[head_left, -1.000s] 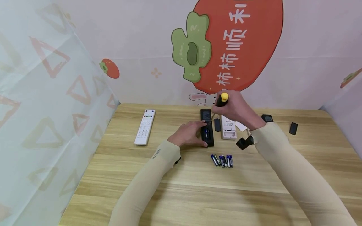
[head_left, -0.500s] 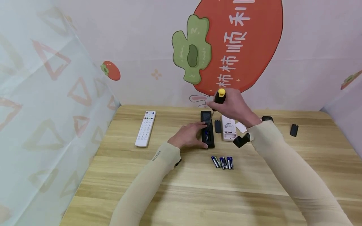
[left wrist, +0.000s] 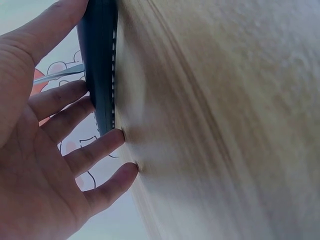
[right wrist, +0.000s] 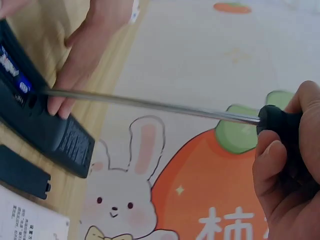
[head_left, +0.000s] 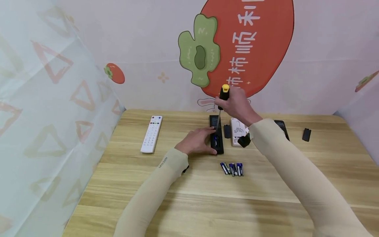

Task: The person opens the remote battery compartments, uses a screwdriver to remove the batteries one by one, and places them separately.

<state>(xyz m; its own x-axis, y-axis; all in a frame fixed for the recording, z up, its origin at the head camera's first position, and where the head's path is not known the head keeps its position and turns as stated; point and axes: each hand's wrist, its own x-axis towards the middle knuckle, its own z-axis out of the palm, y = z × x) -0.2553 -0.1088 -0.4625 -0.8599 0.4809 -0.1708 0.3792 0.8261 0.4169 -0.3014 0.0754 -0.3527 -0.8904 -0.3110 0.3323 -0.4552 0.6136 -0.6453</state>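
Observation:
A black remote [head_left: 220, 148] lies back up on the table, its battery compartment uncovered, with a blue-and-silver battery [right wrist: 17, 75] inside. My left hand [head_left: 196, 141] steadies it from the left: the thumb is near its lower end, and extended fingers rest along its edge. My right hand [head_left: 237, 103] grips the black-and-yellow handle of a screwdriver [head_left: 224, 93] above the table. The shaft slants down, its tip at the compartment end beside the battery, as the right wrist view shows. In the left wrist view two fingertips touch the remote and the others reach the tabletop.
Right of the remote lie a black battery cover [head_left: 227, 131] and a white remote [head_left: 237, 127], back up. Several batteries [head_left: 232, 169] lie in front. Another white remote [head_left: 151, 134] is at left. A second cover [head_left: 306, 134] and a partly hidden black device [head_left: 282, 127] are at right.
My right hand has shifted left and up with the screwdriver, bringing the shaft closer to upright over the compartment. The left hand and the remote have stayed in place.

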